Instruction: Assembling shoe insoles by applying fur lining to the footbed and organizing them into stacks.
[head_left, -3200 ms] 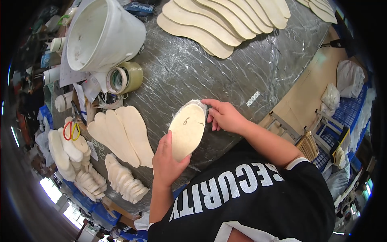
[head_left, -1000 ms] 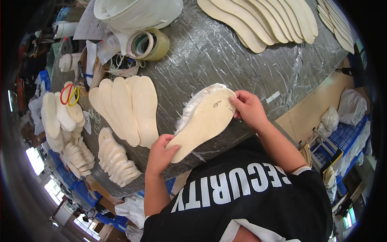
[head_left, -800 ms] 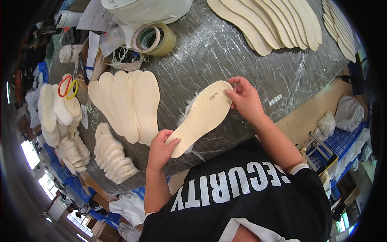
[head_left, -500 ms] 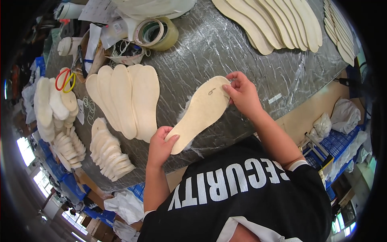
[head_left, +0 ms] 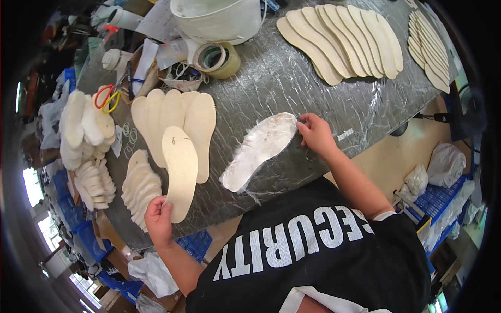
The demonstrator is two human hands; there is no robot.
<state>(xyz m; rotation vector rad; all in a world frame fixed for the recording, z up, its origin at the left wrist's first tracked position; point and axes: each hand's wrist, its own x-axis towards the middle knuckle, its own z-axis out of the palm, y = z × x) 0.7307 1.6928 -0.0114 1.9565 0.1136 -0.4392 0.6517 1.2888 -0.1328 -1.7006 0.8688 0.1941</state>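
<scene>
My left hand [head_left: 159,219] is closed on the narrow end of a cream insole [head_left: 180,169], thumb on top. The insole has small pencil marks and overlaps a fan of cream insoles [head_left: 172,107]. My right hand [head_left: 317,134] is beside the wide tip of a white, insole-shaped patch [head_left: 259,148] on the table. The patch has a rough, streaky surface and stringy edges. Thumb and fingers of that hand are bent but apart, with nothing visible between them. Left of the held insole lies an overlapping row of fluffy-edged insoles [head_left: 141,182].
Stacked fluffy insoles [head_left: 78,125] and red-and-yellow scissors [head_left: 107,98] are at the left. Tape rolls [head_left: 222,60] and a white bucket [head_left: 219,21] stand at the back. More insoles fan out at the far right [head_left: 344,44]. The grey table [head_left: 261,94] is covered in wrinkled film.
The insole has come off the white patch and moved left in my left hand, over the fan of insoles. My right hand has let go of it and stays near the patch.
</scene>
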